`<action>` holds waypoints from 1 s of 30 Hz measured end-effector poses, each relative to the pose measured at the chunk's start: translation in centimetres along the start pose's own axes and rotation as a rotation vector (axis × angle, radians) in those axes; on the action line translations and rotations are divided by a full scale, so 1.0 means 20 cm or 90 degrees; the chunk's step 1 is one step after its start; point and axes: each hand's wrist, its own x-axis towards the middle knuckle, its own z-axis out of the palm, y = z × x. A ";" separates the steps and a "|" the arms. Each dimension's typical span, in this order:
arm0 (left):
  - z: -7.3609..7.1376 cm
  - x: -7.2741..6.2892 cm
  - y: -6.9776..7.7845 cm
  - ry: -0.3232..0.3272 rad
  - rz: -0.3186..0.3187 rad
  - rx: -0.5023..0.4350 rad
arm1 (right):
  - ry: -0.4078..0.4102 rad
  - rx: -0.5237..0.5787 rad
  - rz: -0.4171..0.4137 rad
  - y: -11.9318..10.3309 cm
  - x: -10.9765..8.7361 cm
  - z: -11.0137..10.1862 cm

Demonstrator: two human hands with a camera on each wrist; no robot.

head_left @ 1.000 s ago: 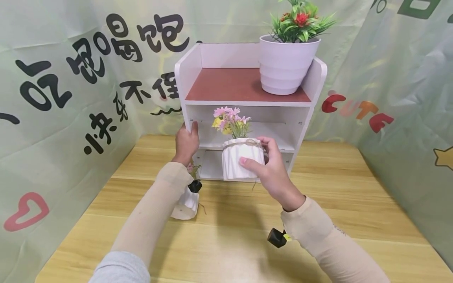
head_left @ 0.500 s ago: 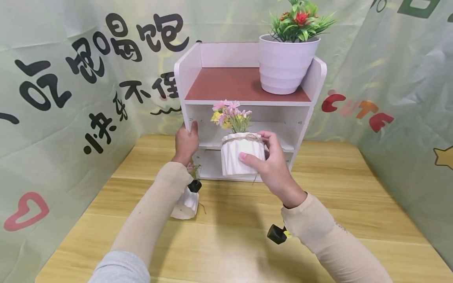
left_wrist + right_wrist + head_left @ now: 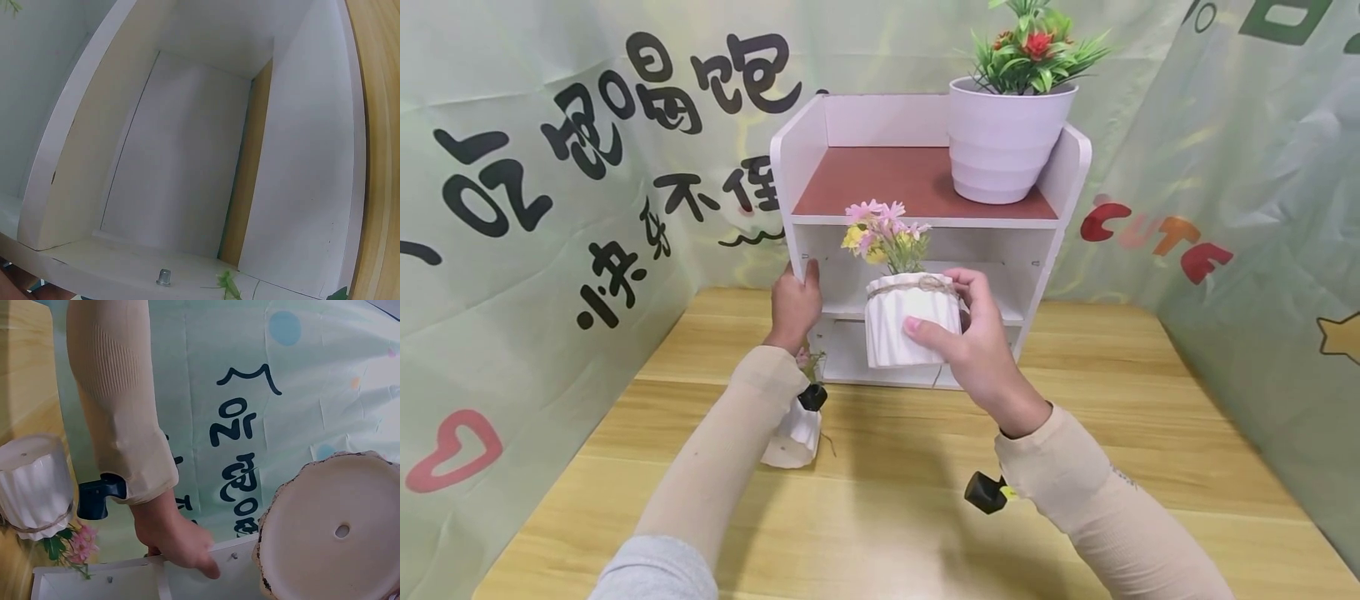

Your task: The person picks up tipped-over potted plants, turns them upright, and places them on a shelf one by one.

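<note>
Lifted slightly since a second ago, the white flowerpot (image 3: 891, 329) is mid-frame before the shelf (image 3: 887, 121), its flowers (image 3: 886, 233) overlapping the top board's edge (image 3: 985, 222), not yet set down. The right hand (image 3: 988, 350) grasps it; the left hand (image 3: 796, 308), unmoved, grips the shelf's left side.

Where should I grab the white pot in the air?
Probably hold the white pot by its ridged wall, coming from the right, like the right hand does: it's upright, so gripping there misses the flowers on top and leaves its base free.
</note>
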 end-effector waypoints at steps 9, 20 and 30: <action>0.00 0.00 -0.01 -0.004 -0.002 -0.010 | 0.006 0.013 -0.024 -0.03 0.02 0.01; 0.00 0.00 -0.01 -0.013 -0.015 -0.011 | 0.014 0.019 -0.034 -0.07 0.04 0.01; 0.00 0.01 -0.02 -0.008 -0.014 -0.002 | 0.024 0.020 -0.062 -0.10 0.06 0.02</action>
